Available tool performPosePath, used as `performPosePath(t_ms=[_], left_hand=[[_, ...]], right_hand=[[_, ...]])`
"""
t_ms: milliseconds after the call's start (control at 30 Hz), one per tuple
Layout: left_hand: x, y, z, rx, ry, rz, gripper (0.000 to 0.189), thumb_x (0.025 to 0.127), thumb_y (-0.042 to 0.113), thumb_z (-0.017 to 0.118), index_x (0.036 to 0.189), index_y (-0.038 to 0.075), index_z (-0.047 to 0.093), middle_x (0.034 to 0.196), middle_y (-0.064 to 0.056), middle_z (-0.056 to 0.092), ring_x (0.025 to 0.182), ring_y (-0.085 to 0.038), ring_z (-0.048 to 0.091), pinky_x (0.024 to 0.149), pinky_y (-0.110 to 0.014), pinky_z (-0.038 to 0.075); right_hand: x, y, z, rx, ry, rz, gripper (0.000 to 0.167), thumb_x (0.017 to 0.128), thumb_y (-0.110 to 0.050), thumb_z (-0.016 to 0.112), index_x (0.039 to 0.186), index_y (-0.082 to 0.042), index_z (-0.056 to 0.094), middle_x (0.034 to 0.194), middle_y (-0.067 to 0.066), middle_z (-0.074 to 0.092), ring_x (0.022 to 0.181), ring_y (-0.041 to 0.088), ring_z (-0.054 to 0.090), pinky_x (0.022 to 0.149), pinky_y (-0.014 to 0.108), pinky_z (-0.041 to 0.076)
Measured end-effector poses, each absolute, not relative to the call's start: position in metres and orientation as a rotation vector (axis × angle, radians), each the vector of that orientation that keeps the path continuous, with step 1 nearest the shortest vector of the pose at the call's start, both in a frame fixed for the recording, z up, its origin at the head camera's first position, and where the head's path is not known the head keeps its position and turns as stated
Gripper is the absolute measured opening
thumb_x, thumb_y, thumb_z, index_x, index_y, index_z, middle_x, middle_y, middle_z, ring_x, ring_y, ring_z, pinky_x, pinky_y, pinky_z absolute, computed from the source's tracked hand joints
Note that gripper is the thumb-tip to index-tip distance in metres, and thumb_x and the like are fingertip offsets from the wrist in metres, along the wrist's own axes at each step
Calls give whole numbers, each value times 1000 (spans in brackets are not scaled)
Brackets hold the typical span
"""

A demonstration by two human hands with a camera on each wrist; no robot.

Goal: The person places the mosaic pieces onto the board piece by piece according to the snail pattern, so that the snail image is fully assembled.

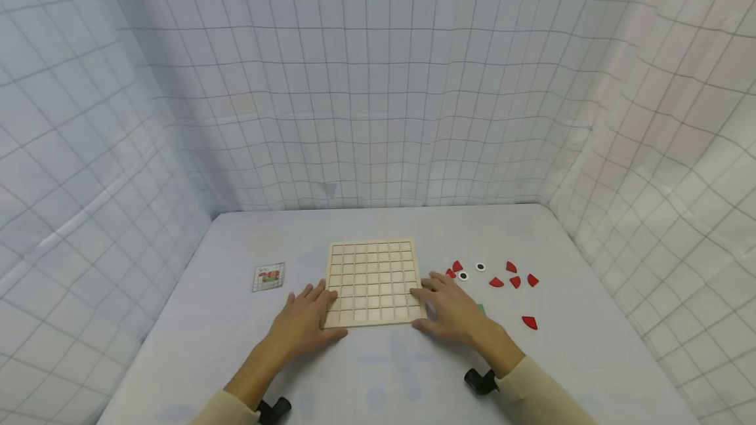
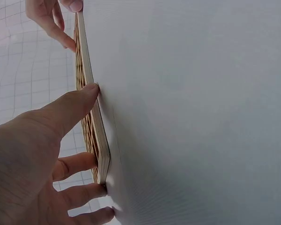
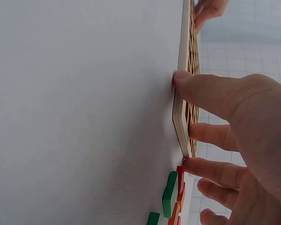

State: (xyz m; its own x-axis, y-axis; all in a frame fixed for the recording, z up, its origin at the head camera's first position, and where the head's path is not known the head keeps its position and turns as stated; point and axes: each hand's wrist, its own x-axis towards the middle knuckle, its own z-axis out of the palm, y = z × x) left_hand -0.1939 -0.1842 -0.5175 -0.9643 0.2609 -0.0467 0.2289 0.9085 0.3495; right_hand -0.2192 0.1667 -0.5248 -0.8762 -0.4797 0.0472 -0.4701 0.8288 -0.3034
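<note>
A pale wooden board (image 1: 373, 281) with a grid of square cells lies flat in the middle of the white table. My left hand (image 1: 301, 320) grips its near left corner. In the left wrist view the thumb (image 2: 86, 93) presses the front edge, while fingers rest on the top and along the side. On the near right corner, my right hand (image 1: 451, 310) holds the board in the same way, its thumb (image 3: 185, 80) against the front edge. No pieces sit in the cells.
Several red wedge-shaped pieces (image 1: 497, 283) lie right of the board, with two white rings with dark centres (image 1: 480, 267) among them. A green piece (image 3: 170, 194) lies beside my right hand. Left of the board is a small picture card (image 1: 268, 277). Gridded white curtains (image 1: 378, 117) surround the table.
</note>
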Motion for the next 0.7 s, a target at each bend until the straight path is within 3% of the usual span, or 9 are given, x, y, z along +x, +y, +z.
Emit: performPosePath(t_ms=[333, 567, 700], left_hand=[[-176, -191, -520, 412, 3018, 553, 68, 91, 52, 99, 140, 10, 75, 173, -29, 58, 159, -58, 57, 129, -83, 43], [-165, -194, -518, 393, 3013, 578, 61, 89, 52, 100, 131, 15, 75, 172, -26, 60, 159, -56, 58, 128, -80, 47], [-162, -194, -516, 362, 3000, 611, 59, 89, 52, 101, 130, 18, 75, 173, -24, 59, 159, -55, 58, 122, -78, 53]], right_hand=[[-207, 164, -523, -853, 2992, -399, 63, 97, -44, 97, 151, -18, 77, 162, 15, 71, 165, 43, 53, 139, 61, 44], [-200, 164, -520, -874, 2978, -364, 62, 97, -52, 95, 148, -20, 80, 159, 11, 74, 164, 41, 54, 143, 65, 37], [-205, 176, -515, -833, 2994, -490, 54, 103, -46, 90, 147, -17, 80, 158, 10, 74, 158, 39, 61, 137, 63, 45]])
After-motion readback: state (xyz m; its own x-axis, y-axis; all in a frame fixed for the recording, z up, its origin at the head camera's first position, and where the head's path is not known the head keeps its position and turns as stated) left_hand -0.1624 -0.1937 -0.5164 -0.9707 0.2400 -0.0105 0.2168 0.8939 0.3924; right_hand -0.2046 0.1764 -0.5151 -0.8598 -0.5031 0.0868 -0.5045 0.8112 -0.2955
